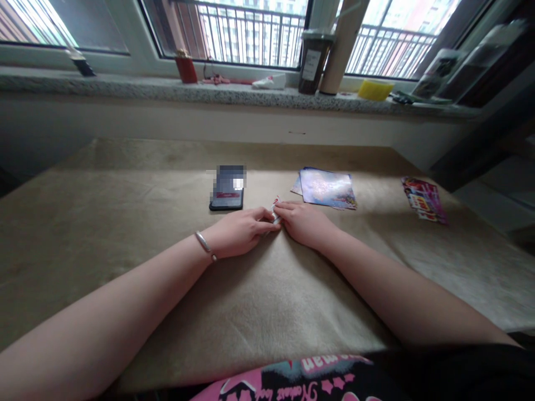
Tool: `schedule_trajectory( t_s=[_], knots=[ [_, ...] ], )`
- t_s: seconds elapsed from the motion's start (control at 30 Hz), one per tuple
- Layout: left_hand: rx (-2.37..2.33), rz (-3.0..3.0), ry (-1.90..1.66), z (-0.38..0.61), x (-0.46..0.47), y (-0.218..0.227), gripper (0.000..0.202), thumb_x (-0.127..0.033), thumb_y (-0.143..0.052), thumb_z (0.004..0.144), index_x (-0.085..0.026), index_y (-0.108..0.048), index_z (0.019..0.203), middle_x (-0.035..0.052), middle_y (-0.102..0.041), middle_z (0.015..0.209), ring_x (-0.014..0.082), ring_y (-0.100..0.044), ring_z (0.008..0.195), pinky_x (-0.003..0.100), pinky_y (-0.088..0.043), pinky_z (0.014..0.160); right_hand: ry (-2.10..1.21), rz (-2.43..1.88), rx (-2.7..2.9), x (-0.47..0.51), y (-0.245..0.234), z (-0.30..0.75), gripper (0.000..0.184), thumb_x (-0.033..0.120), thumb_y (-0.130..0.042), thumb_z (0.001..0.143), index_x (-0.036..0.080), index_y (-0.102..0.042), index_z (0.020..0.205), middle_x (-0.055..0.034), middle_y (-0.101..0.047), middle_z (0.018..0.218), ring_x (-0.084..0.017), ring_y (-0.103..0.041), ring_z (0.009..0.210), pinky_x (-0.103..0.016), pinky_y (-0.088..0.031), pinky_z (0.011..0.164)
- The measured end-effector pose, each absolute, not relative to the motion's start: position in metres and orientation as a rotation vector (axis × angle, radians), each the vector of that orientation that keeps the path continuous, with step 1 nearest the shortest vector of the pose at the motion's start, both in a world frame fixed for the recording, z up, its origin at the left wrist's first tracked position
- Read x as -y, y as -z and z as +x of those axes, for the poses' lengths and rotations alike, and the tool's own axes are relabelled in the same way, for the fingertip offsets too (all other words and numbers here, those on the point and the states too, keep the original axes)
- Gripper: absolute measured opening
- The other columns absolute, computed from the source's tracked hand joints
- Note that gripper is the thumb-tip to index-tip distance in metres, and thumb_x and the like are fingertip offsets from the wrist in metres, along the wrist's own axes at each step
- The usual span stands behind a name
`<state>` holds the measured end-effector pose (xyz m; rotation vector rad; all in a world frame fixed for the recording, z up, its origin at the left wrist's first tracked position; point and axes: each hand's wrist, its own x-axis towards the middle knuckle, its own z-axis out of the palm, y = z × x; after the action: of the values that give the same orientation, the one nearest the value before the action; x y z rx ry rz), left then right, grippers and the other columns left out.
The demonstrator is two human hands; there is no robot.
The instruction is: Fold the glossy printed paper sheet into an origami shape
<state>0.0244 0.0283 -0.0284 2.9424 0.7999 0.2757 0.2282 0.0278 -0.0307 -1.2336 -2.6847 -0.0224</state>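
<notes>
Close together at the middle of the table, both my hands are on a small white piece of paper (275,214) with a red mark near its far end. My left hand (244,229), with a silver bangle on its wrist, pinches it between thumb and fingers. From the other side, my right hand (304,224) presses its closed fingers onto the paper's right edge. Much of the paper is covered by my fingers, so its full shape is hidden. Just beyond my left hand lies a phone (228,195) with a blurred screen. Shiny printed sheets (328,187) lie beyond my right hand.
A fanned group of colourful cards (424,199) lies at the table's right side. Tan cloth (137,223) covers the tabletop. On the stone windowsill (137,84) stand a red container (185,68), a dark lidded jar (311,64) and a yellow object (375,89).
</notes>
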Motion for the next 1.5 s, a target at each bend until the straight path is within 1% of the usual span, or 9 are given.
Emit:
schedule_trajectory(
  t_s=[0.37,0.57,0.73,0.87,1.03,1.1,1.2,1.33,1.5],
  knots=[
    [-0.755,2.854,-0.366,0.025,-0.031,0.032,0.042,-0.006,-0.045,0.086,-0.023,-0.063,0.12,0.0093,-0.056,0.124,0.0181,-0.055,0.112,0.034,-0.045,0.1,0.143,-1.325,2.649,-0.032,0.032,0.23,0.034,0.021,-0.042,0.091,0.017,-0.063,0.117,-0.0062,-0.061,0.128,-0.021,-0.058,0.114,-0.035,-0.045,0.093],
    [-0.769,2.852,-0.332,0.023,-0.036,0.039,0.046,-0.003,-0.046,0.082,-0.023,-0.062,0.12,0.0101,-0.044,0.142,0.022,-0.04,0.133,0.04,-0.037,0.109,0.257,-1.389,2.637,-0.034,0.038,0.23,0.041,0.024,-0.041,0.091,0.01,-0.055,0.126,-0.0106,-0.056,0.134,-0.027,-0.053,0.117,-0.038,-0.043,0.095],
    [-0.781,2.854,-0.293,0.022,-0.037,0.039,0.049,-0.002,-0.045,0.08,-0.023,-0.061,0.122,0.0072,-0.042,0.145,0.0202,-0.037,0.135,0.039,-0.035,0.11,0.255,-1.35,2.655,-0.041,0.041,0.234,0.038,0.023,-0.041,0.091,0.013,-0.058,0.123,-0.0087,-0.058,0.131,-0.027,-0.053,0.108,-0.038,-0.042,0.091],
    [-0.786,2.878,-0.288,0.023,-0.036,0.037,0.052,0.0,-0.046,0.077,-0.023,-0.06,0.122,0.0083,-0.043,0.144,0.0209,-0.038,0.134,0.039,-0.036,0.11,0.248,-1.38,2.609,-0.043,0.042,0.232,0.037,0.023,-0.043,0.089,0.013,-0.06,0.12,-0.0084,-0.06,0.127,-0.028,-0.049,0.108,-0.039,-0.039,0.093],
    [-0.802,2.964,-0.222,0.026,-0.03,0.031,0.038,-0.012,-0.048,0.085,-0.015,-0.059,0.122,0.0152,-0.043,0.143,0.0249,-0.037,0.134,0.041,-0.035,0.109,0.205,-1.426,2.582,-0.047,0.044,0.233,0.04,0.026,-0.042,0.091,0.014,-0.057,0.126,-0.01,-0.058,0.128,-0.029,-0.045,0.113,-0.039,-0.037,0.094],
    [-0.809,2.99,-0.204,0.027,-0.028,0.029,0.039,-0.017,-0.047,0.089,-0.014,-0.054,0.127,0.0156,-0.043,0.142,0.0242,-0.039,0.134,0.04,-0.035,0.109,0.171,-1.43,2.55,-0.048,0.046,0.235,0.04,0.029,-0.041,0.093,0.016,-0.056,0.128,-0.0104,-0.058,0.127,-0.029,-0.046,0.111,-0.04,-0.037,0.094],
    [-0.802,3.006,-0.21,0.027,-0.029,0.03,0.044,-0.022,-0.047,0.09,-0.014,-0.047,0.133,0.0134,-0.045,0.142,0.0218,-0.04,0.133,0.038,-0.035,0.11,0.074,-1.398,2.454,-0.049,0.048,0.239,0.035,0.032,-0.045,0.092,0.019,-0.062,0.12,-0.0099,-0.061,0.119,-0.025,-0.051,0.106,-0.037,-0.039,0.093],
    [-0.826,3.031,-0.198,0.026,-0.029,0.032,0.042,-0.024,-0.045,0.091,-0.015,-0.046,0.133,0.0126,-0.044,0.142,0.0218,-0.038,0.134,0.038,-0.033,0.11,0.025,-1.296,2.445,-0.046,0.045,0.239,0.023,0.027,-0.051,0.089,0.019,-0.071,0.096,-0.0075,-0.067,0.102,-0.022,-0.054,0.098,-0.034,-0.041,0.09],
    [-0.886,3.04,-0.173,0.025,-0.025,0.03,0.044,-0.029,-0.046,0.093,-0.017,-0.045,0.135,0.013,-0.049,0.134,0.0245,-0.043,0.127,0.039,-0.035,0.107,-0.025,-1.204,2.573,-0.042,0.036,0.245,0.021,0.017,-0.052,0.086,0.018,-0.072,0.093,-0.0071,-0.069,0.094,-0.019,-0.059,0.091,-0.029,-0.044,0.083]
  ],
)
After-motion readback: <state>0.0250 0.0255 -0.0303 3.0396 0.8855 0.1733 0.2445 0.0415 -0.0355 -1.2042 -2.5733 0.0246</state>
